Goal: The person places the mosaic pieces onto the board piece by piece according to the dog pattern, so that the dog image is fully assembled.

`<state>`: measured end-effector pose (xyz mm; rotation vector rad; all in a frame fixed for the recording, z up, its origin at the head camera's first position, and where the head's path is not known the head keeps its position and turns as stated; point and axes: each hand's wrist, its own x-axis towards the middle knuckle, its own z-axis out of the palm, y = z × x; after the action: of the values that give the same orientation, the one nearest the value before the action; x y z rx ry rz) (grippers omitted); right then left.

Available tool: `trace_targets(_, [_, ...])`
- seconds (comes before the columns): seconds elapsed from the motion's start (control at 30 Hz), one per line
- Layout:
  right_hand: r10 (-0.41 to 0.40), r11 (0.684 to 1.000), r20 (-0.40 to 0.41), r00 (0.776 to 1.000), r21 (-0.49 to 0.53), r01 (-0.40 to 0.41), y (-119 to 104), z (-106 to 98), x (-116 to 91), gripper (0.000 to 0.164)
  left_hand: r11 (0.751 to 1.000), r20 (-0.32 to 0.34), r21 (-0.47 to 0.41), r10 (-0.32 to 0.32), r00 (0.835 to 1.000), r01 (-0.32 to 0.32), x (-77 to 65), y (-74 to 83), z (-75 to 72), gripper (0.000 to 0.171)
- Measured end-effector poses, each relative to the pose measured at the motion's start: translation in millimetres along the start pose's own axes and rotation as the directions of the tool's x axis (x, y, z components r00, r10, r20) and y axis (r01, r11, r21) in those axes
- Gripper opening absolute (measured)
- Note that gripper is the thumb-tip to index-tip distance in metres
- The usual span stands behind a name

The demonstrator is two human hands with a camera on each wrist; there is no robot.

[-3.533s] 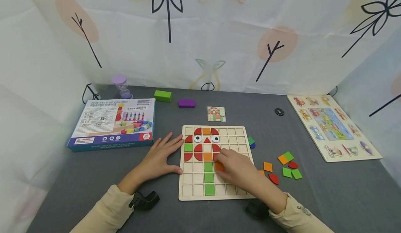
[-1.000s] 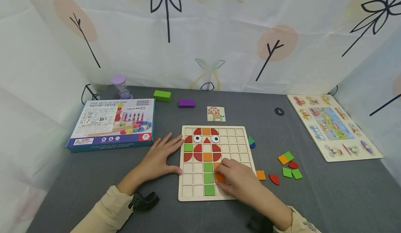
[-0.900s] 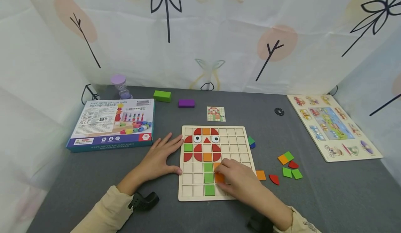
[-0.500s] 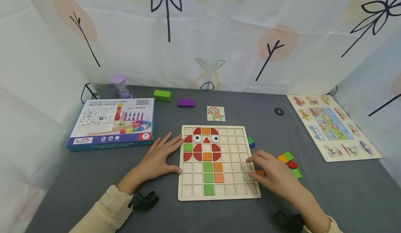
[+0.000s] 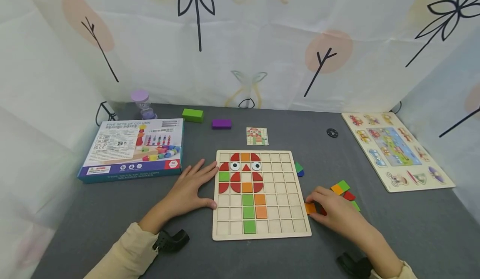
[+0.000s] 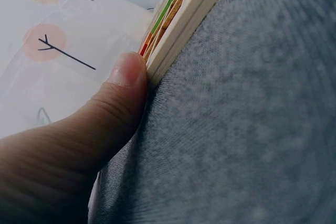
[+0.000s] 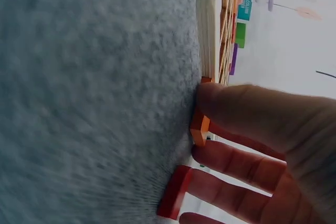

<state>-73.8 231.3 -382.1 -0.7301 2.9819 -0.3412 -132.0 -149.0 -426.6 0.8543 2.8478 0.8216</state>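
The wooden grid board [image 5: 281, 227] lies flat, with red, orange and green tiles and two eye tiles set in its upper left. Below these stand three green squares in a column, two orange squares [image 5: 261, 212] next to them. My left hand [image 5: 190, 191] has its fingers spread, with fingertips and thumb against the board's left edge; the left wrist view shows the thumb [image 6: 126, 77] pressed there. Just off the right edge, my right hand [image 5: 335, 210] pinches an orange square tile [image 7: 199, 124] between thumb and finger. A red tile [image 7: 175, 192] lies beside those fingers.
Loose green, orange and red tiles [image 5: 349, 196] lie beyond the right hand. Green and blue pieces [image 5: 299, 169] sit at the board's right edge. Farther back are a pattern card [image 5: 257, 136], purple and green blocks, a boxed toy [image 5: 131, 145], an hourglass, a black disc and a picture puzzle [image 5: 401, 149].
My right hand has let go of an orange square in the grid and moved right, off the board, to another orange tile on the table. The left hand has stayed in place.
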Motion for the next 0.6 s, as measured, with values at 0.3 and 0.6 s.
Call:
trace_targets(0.3, [-0.046,0.999,-0.084,0.995,-0.007,0.045,-6.4,-7.2,10.4,0.024,1.0,0.005,0.0,0.002,1.0,-0.002,1.0,0.6,-1.1,0.097])
trace_targets(0.6, [-0.116,0.993,-0.055,0.992,0.022,0.118,-43.6,-2.1,42.8,0.023,1.0,0.001,-0.001,-0.004,1.0,0.004,0.4,1.5,-1.2,0.097])
